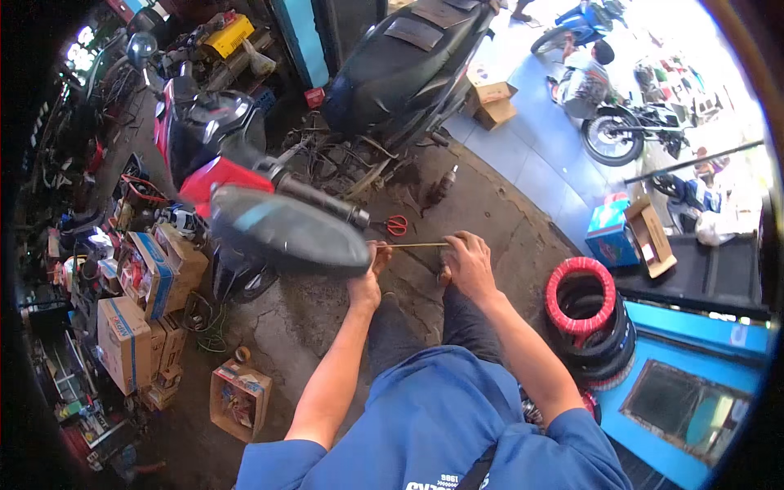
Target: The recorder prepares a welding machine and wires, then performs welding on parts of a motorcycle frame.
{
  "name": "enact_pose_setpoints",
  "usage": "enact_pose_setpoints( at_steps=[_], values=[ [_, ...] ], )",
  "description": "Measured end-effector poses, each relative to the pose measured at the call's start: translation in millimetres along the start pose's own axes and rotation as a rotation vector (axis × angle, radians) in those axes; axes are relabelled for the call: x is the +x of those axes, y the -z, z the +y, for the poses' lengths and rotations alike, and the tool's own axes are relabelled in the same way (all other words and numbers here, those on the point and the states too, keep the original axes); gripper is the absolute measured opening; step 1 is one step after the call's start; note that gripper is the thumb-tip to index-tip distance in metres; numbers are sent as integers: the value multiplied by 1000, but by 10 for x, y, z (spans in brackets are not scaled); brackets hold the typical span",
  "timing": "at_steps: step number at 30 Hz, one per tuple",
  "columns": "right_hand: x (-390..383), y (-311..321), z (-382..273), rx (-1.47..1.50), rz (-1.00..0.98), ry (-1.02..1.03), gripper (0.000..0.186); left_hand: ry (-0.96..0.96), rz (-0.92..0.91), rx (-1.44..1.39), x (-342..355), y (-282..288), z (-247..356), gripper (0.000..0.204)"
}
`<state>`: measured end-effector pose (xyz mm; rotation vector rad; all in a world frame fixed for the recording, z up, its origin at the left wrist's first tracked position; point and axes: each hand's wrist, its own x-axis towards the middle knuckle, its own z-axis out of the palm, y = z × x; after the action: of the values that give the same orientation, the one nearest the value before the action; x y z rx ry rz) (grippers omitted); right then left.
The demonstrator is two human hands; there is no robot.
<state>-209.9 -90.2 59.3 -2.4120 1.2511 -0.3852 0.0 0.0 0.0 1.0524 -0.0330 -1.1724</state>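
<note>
A thin brass-coloured rod (416,244) runs level between my hands. My left hand (367,278) has its fingers closed at the rod's left end, beside the tip of a grey-black motorcycle seat (290,230); whether it also touches the seat I cannot tell. My right hand (471,268) grips the rod's right end with bent fingers. The seat belongs to a red and black scooter (227,173). Red-handled scissors (397,224) lie on the stained floor (498,224) past the rod, and a small bottle (447,181) is farther off.
A dark motorcycle (384,73) stands ahead. Cardboard boxes (122,343) and parts are piled left, with an open box (240,400) low left. Stacked tyres (588,343) and a blue cabinet (686,367) are right. A person (584,82) crouches among motorbikes on the tiles.
</note>
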Motion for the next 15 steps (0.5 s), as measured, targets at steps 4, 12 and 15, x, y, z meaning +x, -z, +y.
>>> enact_pose_setpoints(
  at_steps=[4, 12, 15],
  values=[
    [566, -298, 598, 96, -20, 1, 42, -224, 282, 154, 611, -122, -208, 16],
    [2101, -1750, 1745, 240, 25, 167, 34, -915, 467, 325, 2495, 90, -379, 21],
    [2556, -2379, 1736, 301, 53, 233, 33, -1100, 482, 311, 3011, 292, -335, 23]
  ],
)
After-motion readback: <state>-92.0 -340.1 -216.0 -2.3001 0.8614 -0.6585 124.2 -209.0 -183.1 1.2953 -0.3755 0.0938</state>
